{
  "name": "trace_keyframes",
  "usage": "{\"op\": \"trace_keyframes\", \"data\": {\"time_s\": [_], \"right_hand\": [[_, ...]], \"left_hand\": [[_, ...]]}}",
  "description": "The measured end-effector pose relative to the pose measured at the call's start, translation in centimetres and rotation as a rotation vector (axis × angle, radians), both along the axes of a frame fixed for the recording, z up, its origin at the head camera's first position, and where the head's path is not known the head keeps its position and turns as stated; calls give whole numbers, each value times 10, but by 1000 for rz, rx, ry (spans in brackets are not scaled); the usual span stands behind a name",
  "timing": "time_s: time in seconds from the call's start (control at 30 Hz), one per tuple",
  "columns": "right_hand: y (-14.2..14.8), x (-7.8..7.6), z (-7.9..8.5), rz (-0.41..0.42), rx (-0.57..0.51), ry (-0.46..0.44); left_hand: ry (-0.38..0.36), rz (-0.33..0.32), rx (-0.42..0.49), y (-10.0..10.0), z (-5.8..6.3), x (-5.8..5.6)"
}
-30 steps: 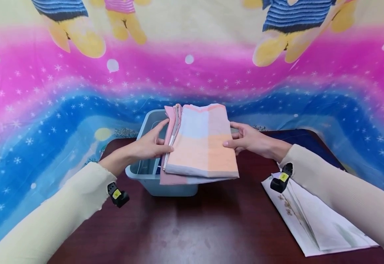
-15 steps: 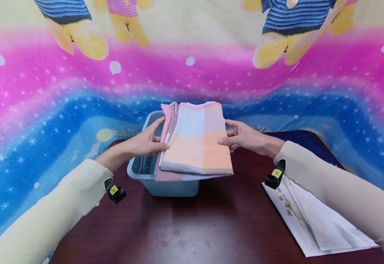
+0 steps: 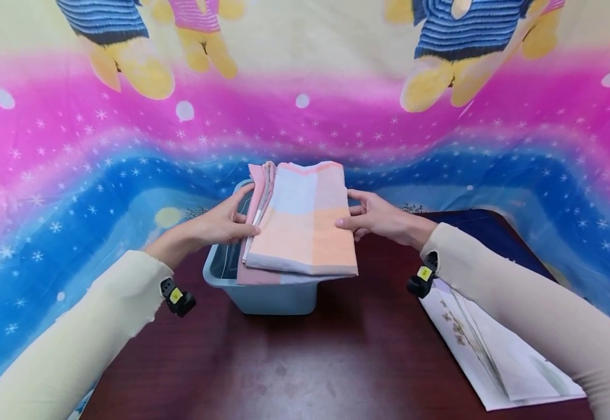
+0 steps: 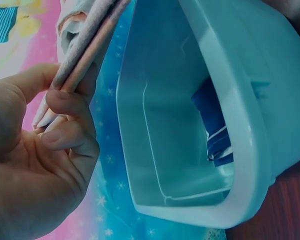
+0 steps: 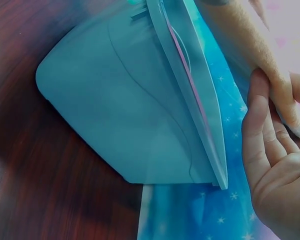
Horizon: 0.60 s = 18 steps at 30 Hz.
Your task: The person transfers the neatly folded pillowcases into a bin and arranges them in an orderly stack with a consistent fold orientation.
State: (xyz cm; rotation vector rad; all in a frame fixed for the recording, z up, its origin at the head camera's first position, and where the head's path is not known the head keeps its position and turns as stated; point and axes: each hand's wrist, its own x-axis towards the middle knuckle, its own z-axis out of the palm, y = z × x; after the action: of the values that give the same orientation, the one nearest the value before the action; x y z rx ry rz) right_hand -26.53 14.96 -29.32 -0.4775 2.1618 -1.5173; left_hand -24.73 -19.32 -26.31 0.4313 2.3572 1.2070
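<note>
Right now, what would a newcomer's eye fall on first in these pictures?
Probably the pastel checked cloth, held by the left hand and right hand above the blue bin. Then the pink and blue backdrop behind it. A folded white cloth lies at right on the table.

From the left wrist I see the hand (image 4: 45, 150) pinching the folded edges of a cloth (image 4: 85, 50) between thumb and curled fingers. To the right, I look into a pale blue-green bin (image 4: 242, 130), its mouth turned toward me and a light line running along the inside. A dark blue item (image 4: 210, 112) with white streaks lies in it; I can't tell what. A snowflake-printed drape (image 4: 108, 150) hangs behind; reddish-brown table (image 4: 290, 200) shows lower right.
</note>
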Motion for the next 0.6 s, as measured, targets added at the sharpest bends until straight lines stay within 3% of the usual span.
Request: {"op": "trace_keyframes", "data": {"time_s": [0.6], "right_hand": [[-24, -8, -4, 23, -10, 0]], "left_hand": [[14, -34, -107, -23, 9, -11]]}}
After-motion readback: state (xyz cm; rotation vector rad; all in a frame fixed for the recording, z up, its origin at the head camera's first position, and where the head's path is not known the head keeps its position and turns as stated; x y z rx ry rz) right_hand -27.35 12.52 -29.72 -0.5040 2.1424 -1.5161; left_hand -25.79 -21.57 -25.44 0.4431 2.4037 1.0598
